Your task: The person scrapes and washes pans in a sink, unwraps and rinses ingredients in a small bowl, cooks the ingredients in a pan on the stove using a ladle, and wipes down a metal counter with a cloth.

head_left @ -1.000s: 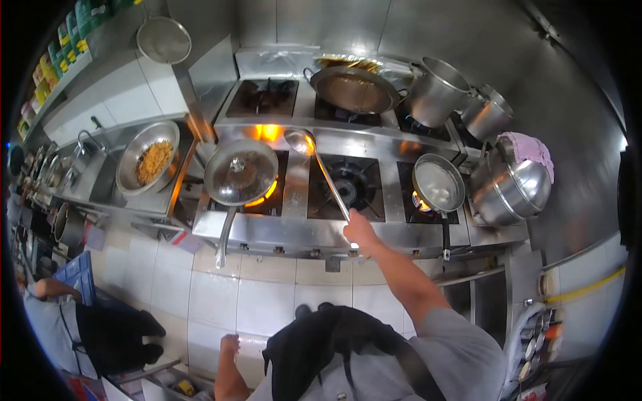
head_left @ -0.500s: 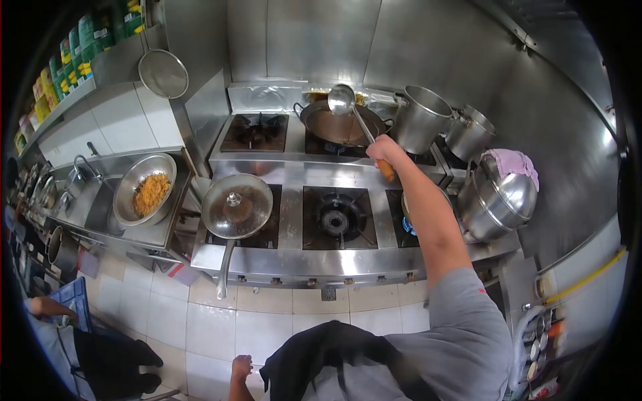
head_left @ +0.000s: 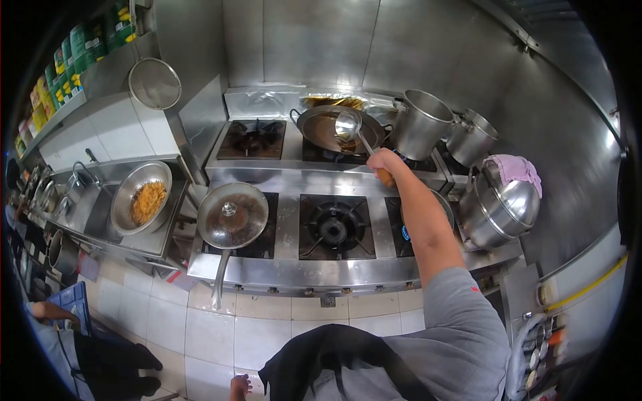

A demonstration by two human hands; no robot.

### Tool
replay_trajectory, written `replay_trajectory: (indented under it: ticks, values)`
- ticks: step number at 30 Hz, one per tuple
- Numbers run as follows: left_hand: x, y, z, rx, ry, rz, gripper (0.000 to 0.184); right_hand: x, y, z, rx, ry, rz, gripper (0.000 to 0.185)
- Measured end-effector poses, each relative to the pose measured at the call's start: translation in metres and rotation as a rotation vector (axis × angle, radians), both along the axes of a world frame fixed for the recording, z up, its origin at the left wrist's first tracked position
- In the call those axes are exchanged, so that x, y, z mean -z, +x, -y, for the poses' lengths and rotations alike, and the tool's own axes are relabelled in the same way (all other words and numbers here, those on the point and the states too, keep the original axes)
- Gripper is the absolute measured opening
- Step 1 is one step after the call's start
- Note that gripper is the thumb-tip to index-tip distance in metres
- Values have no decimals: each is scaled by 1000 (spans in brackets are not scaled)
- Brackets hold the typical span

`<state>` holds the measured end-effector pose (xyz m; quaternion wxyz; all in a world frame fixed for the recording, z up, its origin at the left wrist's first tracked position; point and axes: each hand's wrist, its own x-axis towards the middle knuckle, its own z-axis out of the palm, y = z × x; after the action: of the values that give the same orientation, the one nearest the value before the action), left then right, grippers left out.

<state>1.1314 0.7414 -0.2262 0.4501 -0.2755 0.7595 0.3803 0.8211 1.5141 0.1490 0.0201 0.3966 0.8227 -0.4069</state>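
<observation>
My right hand [head_left: 383, 160], arm stretched out, grips a long-handled metal ladle [head_left: 348, 125] with a wooden grip end. The ladle's bowl is over the wide two-handled wok [head_left: 311, 125] on the back burner; brownish liquid shows in the wok. I cannot tell whether the bowl touches the liquid. Low beside my apron hangs my left hand [head_left: 241, 384], its fingers loosely curled and slightly apart, with nothing visible in them.
A lidded pan [head_left: 231, 217] sits front left, its handle jutting past the stove edge. Tall pots [head_left: 422, 127] and a domed steamer [head_left: 495, 207] stand at right. Blue flame burns beneath a pan behind my forearm. A bowl of orange-brown food [head_left: 148, 202] is left; a co-worker [head_left: 100, 361] stands lower left.
The ladle's bowl has come down from above the wok's far rim to the wok's middle right. My right hand has dropped slightly. My view has shifted a little.
</observation>
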Motion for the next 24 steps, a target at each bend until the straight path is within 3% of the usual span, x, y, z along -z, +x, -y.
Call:
replay_trajectory:
  ticks: [3,5,6,9,12,14,15,16,17,21,24]
  values:
    - [2,-10,-7,23,0,-33,25,-3,-2,-10,-16,-59,100,7]
    - [9,-22,-10,29,25,-80,30,8,0,-30,-8,-508,-138,10]
    - [17,-27,-10,73,51,-132,29,3,4,-32,-6,-508,-141,10]
    - [18,-44,-8,340,142,-338,27,-14,24,-36,63,-861,-286,17]
    - [23,-62,-17,178,142,-177,32,-30,62,-46,98,-964,-325,8]
    - [19,-65,-19,950,-114,-458,32,-44,101,-45,113,-1000,-386,10]
    - [20,-66,-19,875,-16,-428,19,-53,122,-45,114,-1007,-395,11]
    - [19,-66,-20,911,-13,-413,19,-57,141,-48,117,-1015,-402,11]
    - [20,-64,-23,618,62,-323,18,-55,160,-53,121,-973,-449,13]
    - [29,-78,-31,508,154,-180,23,-62,250,-59,175,-915,-364,20]
    - [47,-94,-44,459,115,-59,23,-48,307,-61,285,-719,-305,20]
